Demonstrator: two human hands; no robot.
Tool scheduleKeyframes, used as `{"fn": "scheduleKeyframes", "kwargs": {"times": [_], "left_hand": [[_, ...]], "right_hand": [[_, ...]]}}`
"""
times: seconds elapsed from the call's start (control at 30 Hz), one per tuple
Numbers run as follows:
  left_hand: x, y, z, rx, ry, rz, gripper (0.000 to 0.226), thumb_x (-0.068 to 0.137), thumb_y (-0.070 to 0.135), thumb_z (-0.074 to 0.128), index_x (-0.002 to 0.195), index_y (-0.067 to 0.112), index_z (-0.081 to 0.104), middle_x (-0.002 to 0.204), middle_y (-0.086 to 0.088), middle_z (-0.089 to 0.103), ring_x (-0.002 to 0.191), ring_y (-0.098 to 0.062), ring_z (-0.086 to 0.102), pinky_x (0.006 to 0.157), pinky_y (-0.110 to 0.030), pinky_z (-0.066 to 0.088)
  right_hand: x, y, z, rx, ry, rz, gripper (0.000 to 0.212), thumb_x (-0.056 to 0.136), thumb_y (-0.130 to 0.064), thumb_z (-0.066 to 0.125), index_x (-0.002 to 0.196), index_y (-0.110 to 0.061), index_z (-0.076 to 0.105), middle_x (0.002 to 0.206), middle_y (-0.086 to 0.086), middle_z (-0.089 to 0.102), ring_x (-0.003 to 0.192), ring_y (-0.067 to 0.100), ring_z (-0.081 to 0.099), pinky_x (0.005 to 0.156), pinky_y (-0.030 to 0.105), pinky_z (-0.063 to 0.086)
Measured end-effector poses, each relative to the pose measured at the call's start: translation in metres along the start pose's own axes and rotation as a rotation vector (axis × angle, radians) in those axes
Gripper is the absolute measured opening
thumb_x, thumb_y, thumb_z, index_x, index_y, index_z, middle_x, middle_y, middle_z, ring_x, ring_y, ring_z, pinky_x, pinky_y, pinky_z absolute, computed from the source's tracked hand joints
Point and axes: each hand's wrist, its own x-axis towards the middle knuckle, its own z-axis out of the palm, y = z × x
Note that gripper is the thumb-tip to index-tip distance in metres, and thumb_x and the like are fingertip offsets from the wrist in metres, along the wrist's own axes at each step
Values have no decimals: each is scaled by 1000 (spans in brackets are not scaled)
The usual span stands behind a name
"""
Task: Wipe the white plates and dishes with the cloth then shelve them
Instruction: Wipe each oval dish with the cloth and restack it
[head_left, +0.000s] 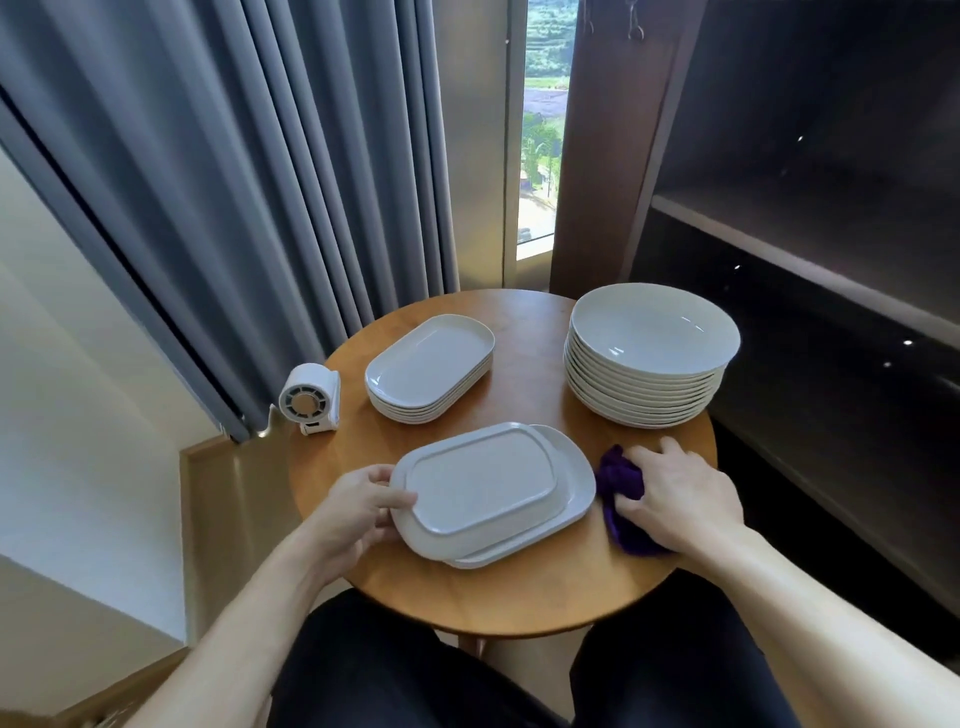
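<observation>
Left hand (358, 501) grips the left end of the upturned dish (480, 480), thumb on its base; the dish lies on a second plate (574, 480). Just right of the dish, the right hand (675, 488) has its fingers curled over the purple cloth (621, 475) on the table (519, 597).

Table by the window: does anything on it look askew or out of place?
Only the nearest rectangular dish: it lies upside down, skewed across a second dish beneath, with the left hand gripping its edge. The platter stack and bowl stack look tidy; nothing is spilled.
</observation>
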Motion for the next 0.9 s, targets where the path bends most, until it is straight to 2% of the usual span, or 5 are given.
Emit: {"fn": "scheduleKeyframes", "kwargs": {"times": [0.2, 0.5, 0.63, 0.83, 0.9], "left_hand": [[-13, 0, 8, 7, 32, 76, 35, 91, -3, 68, 122, 6, 59, 107, -16, 76, 99, -31, 74, 86, -46, 60], [-24, 32, 3, -33, 193, 415, 36, 91, -3, 68, 121, 12, 55, 104, -9, 78, 98, -25, 75, 72, -36, 63], [-8, 53, 4, 414, 447, 659, 28, 89, 10, 76, 100, 24, 54, 98, 5, 70, 91, -7, 70, 66, -26, 61], [19, 44, 26, 1004, 594, 847, 34, 91, 8, 65, 82, 29, 40, 74, 12, 51, 61, -10, 52, 44, -26, 37], [22, 40, 29, 1116, 605, 865, 34, 89, 1, 65, 81, 24, 42, 74, 8, 51, 60, -12, 50, 42, -29, 39]], "right_hand": [[2, 3, -5, -1, -33, -52, 52, 81, -68, 60, 126, -43, 55, 106, -5, 50, 101, 24, 59, 67, 34, 39], [4, 2, -7, 28, -42, -70, 51, 81, -68, 63, 124, -41, 56, 100, -7, 44, 97, 21, 59, 62, 33, 43], [6, 2, -7, 54, -44, -76, 55, 80, -69, 64, 127, -42, 55, 99, -7, 42, 98, 21, 59, 63, 33, 44], [5, 1, -10, 59, -53, -68, 53, 80, -68, 65, 124, -41, 55, 99, -7, 44, 98, 22, 58, 66, 35, 46], [5, 1, -11, 55, -61, -68, 53, 80, -69, 65, 125, -41, 55, 99, -7, 45, 96, 20, 58, 65, 34, 46]]}}
